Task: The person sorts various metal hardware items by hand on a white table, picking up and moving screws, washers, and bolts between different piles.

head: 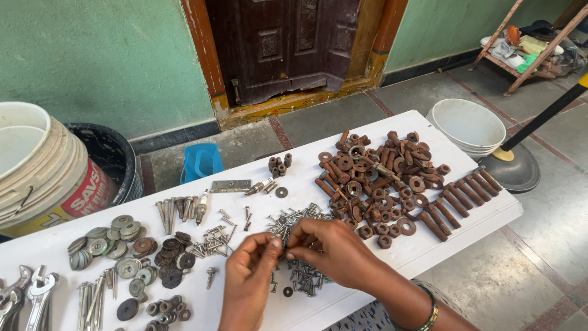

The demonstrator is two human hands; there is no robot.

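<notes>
Both hands are met over the white worktop [429, 242]: a small screw is pinched between the left hand [248, 276] and right hand [327, 245] fingertips, above the pile of small screws [300, 270]. If the pinch loosens, it could be lost among that pile.

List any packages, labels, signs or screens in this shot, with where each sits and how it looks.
Stack of cream plastic buckets: far left, beside the white table; round, tilted, with a red label band bearing white lettering.
No screens, signs or other packaging show.
</notes>
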